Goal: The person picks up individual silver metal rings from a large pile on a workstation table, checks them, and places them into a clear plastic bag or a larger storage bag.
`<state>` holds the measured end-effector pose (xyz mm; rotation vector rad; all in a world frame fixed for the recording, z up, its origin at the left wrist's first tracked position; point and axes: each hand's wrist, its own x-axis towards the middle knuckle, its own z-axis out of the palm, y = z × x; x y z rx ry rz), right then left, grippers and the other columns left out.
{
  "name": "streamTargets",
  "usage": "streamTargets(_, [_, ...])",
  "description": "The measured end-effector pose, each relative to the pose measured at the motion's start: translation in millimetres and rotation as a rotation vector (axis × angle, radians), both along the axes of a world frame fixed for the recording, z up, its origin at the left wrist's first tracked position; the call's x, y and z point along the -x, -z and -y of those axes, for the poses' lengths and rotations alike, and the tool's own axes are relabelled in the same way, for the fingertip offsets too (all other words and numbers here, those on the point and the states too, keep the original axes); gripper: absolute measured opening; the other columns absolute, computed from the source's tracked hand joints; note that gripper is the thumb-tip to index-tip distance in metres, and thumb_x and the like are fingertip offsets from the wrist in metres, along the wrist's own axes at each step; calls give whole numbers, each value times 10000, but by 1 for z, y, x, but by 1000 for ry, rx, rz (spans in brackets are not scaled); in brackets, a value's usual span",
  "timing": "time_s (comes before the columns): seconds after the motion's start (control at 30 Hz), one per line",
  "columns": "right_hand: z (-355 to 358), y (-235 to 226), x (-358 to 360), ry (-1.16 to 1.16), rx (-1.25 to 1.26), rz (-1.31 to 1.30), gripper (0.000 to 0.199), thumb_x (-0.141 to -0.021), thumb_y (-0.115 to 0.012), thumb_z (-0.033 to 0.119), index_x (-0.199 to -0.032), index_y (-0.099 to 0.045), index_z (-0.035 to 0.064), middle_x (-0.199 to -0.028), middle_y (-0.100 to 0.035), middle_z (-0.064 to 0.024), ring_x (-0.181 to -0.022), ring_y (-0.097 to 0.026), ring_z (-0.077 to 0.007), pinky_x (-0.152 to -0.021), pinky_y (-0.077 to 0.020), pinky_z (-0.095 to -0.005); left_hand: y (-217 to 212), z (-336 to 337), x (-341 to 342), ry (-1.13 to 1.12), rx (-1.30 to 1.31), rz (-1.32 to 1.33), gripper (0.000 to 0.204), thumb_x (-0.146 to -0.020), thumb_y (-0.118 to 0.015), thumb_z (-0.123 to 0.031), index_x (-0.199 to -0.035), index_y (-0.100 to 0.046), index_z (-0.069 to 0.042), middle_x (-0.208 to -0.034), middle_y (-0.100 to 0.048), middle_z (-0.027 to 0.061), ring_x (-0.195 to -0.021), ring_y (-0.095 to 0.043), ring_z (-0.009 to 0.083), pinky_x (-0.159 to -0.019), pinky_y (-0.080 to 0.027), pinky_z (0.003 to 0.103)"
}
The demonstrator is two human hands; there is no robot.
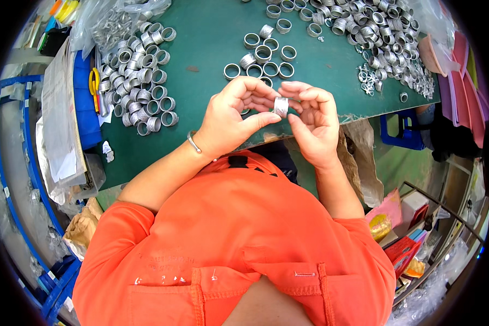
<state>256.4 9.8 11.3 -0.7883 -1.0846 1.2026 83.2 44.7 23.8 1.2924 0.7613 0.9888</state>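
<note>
Between my two hands, above the near edge of the table, is a short silver metal ring (281, 107) with a textured outer band. My left hand (234, 108) pinches it from the left, thumb below and fingers above. The fingers of my right hand (314, 117) curl around its right side, fingertips at the ring. Just beyond my hands, several similar rings (263, 53) stand or lie loosely grouped on the green tabletop (201, 49). Part of one ring shows behind my left fingers.
A pile of metal rings (141, 81) lies at the left beside a blue tray (89, 108) and yellow-handled scissors (94, 81). At the far right spreads a larger ring heap (380, 32) with small silver pieces (368, 81). A blue stool (402, 130) stands beyond the table's right edge.
</note>
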Motion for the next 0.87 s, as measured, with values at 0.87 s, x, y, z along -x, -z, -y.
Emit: streamTargets(0.87, [-57,6,-27,176,-219,1202,252,-746,-690,36,-996,-681,69,-1028,-597,-126,-995,-565,-291,-870,-462,-388,-8,-81,177,-608,-347,-1298,249,-788,-607,-70,-1028,-668,-45,-1048,-617,155,-893,-612,265,-835,-474,384])
